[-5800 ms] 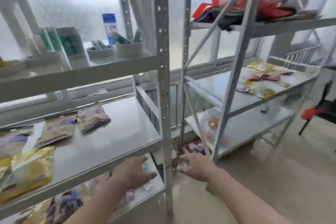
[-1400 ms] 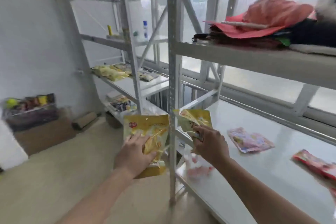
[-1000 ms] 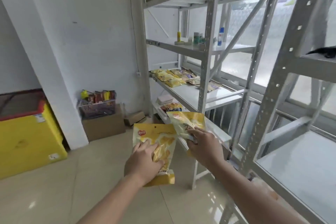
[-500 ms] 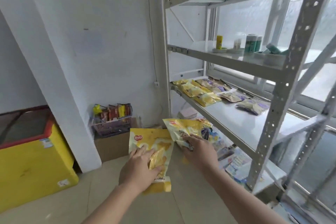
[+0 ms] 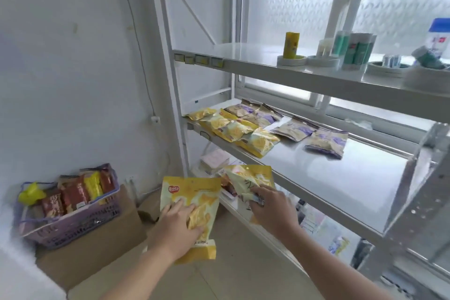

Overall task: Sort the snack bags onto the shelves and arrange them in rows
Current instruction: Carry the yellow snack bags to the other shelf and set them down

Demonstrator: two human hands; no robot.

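Left hand (image 5: pixel 179 225) round large yellow bag (image 5: pixel 191 189), right hand (image 5: pixel 274 209) pinching smaller bag (image 5: pixel 246 178)

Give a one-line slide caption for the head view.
Left hand holds a large yellow snack bag; right hand holds a smaller yellow bag, facing the shelf.

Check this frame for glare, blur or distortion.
Head view: frosted window hazes the upper shelf; glare whitens the middle shelf; wide-angle bends the near upright; purple basket is smeared; left hand, right hand and their yellow bags read clearly.

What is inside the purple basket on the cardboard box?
Red-brown and yellow snack packs stand in the basket, a yellow thing at its left. Anything beneath is hidden.
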